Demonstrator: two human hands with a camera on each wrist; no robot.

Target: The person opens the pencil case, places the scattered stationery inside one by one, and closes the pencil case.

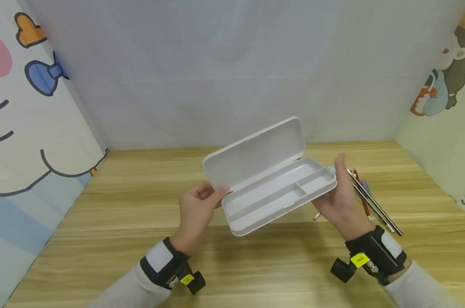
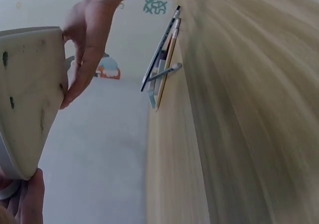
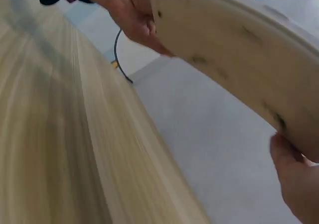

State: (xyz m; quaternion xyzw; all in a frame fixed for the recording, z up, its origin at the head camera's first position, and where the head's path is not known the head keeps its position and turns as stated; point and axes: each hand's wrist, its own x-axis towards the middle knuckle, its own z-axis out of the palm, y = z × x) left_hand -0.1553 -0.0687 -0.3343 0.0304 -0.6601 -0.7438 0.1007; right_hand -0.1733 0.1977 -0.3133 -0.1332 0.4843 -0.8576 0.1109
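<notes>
Head view shows an open white pencil box (image 1: 269, 179) held up above the bench (image 1: 121, 231), just off the middle of the picture toward 4 o'clock. Its lid (image 1: 255, 152) stands tilted back at the box's 11 o'clock. Inside are three compartments: one long at the back, one long at the front, and a short one at the front toward 3 o'clock.

At the box's 8 o'clock, the left hand (image 1: 199, 211) pinches the end near the hinge, thumb on top. Between the box's 3 and 4 o'clock, the right hand (image 1: 342, 203) supports the opposite end, thumb raised and spread wide, fingers mostly hidden behind the box.

Beyond the right hand, at the box's 3 to 4 o'clock, silvery sticks (image 1: 375, 204) lie on the bench with a red pencil (image 1: 366, 209) beside them. Both wrist views show the underside of the box (it has several dark smudges). Each wrist wears a black strap, the left strap (image 1: 165, 263) at the picture's 7 o'clock and the right strap (image 1: 378, 252) at 4 o'clock.
</notes>
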